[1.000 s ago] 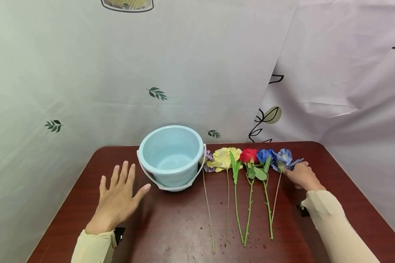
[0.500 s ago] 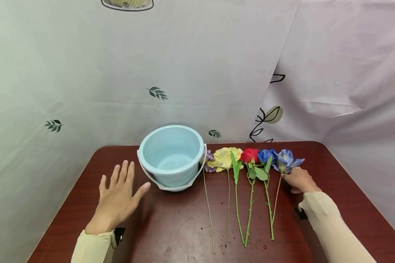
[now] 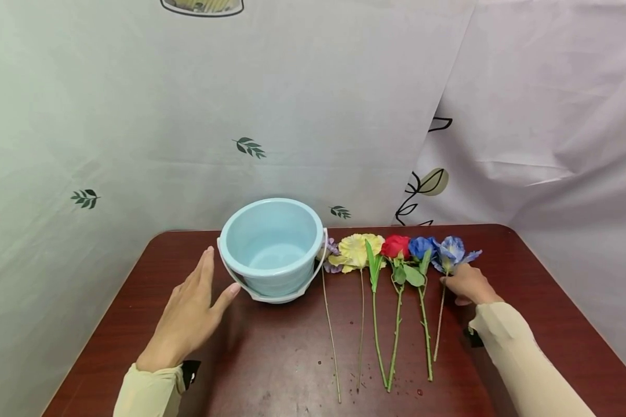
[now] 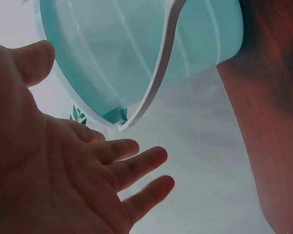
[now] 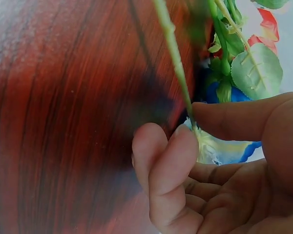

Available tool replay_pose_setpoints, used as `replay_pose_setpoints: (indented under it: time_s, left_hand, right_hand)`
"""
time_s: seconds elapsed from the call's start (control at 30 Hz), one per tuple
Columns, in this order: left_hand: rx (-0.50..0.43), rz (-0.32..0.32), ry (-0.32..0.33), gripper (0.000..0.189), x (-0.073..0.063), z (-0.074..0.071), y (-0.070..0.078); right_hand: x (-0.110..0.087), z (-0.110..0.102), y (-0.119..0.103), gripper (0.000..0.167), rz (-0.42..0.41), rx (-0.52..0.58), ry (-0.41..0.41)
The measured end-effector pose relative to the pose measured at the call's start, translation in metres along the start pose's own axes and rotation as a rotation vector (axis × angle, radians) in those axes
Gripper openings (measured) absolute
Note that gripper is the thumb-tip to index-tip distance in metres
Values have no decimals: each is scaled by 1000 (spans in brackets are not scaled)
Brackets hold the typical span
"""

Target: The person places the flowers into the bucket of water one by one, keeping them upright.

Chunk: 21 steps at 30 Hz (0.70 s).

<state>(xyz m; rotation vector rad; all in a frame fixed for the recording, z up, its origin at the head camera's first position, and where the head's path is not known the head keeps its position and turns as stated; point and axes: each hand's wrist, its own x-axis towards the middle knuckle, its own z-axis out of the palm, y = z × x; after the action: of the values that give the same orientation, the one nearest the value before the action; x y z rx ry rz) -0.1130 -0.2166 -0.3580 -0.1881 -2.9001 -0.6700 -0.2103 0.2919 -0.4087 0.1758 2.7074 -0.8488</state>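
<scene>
**Right hand [image 3: 469, 284] pinching the stem of a pale-blue ruffled flower [image 3: 451, 252]**

A row of long-stemmed flowers lies across a dark red-brown, wood-grained tabletop [image 3: 276, 370], heads toward the far edge and stems toward the viewer. The pale-blue ruffled flower is at the right end of the row. The right hand has the thumb and curled fingers [image 5: 173, 161] clamped on its stem just below the bloom, as the right wrist view shows. Whether this stem is raised off the tabletop cannot be told.

Next to it lies a deep-blue rose-like flower [image 3: 420, 247], followed leftward by a red rose-like flower [image 3: 395, 246] with broad green leaves, a green stem with long narrow leaves [image 3: 374, 278], a yellow wide-petalled flower [image 3: 353, 250] and a purple small-petalled flower [image 3: 332, 249]. The last is partly hidden by a light-blue, round plastic bucket [image 3: 273, 285], which stands upright near the far edge, its white curved handle [image 4: 162, 58] lowered at the front.

The left hand [image 3: 188, 318] is beside the bucket, its fingers extended, slightly apart in the left wrist view, and holding nothing; contact with the bucket cannot be confirmed. Cream sleeves [image 3: 524, 353] cover both forearms. Behind hangs a white cloth backdrop [image 3: 313, 116] printed with dark-green leaf sprigs [image 3: 248, 148].
</scene>
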Motion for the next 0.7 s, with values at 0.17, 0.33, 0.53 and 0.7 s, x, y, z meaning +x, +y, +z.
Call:
replay_pose_setpoints:
  time_s: [0.17, 0.33, 0.53, 0.7]
  left_hand:
    - [-49, 22, 12, 83, 2, 1, 2]
    - [-106, 25, 7, 79, 3, 1, 4]
    - [-143, 20, -13, 74, 4, 2, 5]
    - [-172, 60, 20, 71, 6, 5, 4]
  right_hand:
    - [2, -1, 3, 31, 1, 20, 10]
    - [2, -3, 3, 23, 5, -4, 21]
    - [0, -7, 0, 23, 36, -36, 27]
    - [-1, -11, -4, 27, 25, -46, 51]
